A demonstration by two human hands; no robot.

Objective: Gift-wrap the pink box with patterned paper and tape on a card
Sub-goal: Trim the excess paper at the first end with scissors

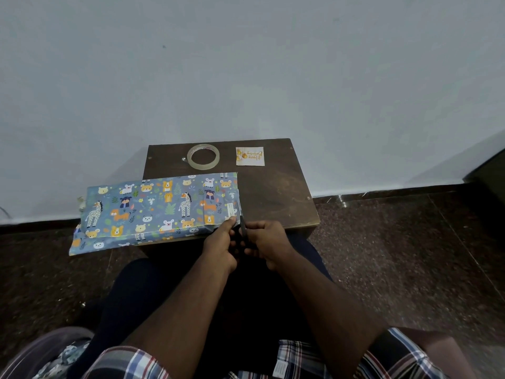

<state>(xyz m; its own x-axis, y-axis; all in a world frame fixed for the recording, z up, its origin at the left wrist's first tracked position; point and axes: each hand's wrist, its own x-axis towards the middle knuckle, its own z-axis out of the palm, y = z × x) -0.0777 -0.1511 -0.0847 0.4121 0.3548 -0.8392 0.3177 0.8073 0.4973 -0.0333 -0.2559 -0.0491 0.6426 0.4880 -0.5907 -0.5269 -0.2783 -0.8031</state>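
Observation:
Blue patterned paper (153, 209) with cartoon animals covers the box on the small brown table (276, 192); the pink box itself is hidden. The paper hangs past the table's left edge. My left hand (220, 242) pinches the paper's near right corner. My right hand (269, 242) grips black scissors (242, 232), whose blades point up at the paper's right edge between the two hands. A roll of clear tape (203, 156) lies at the back of the table. The small white card (250, 156) with gold print lies to its right.
The table stands against a pale wall (246, 77), on a dark speckled floor (410, 242). My knees and checked shorts fill the lower view. A dark object (489, 173) sits at the far right edge. The table's right half is bare wood.

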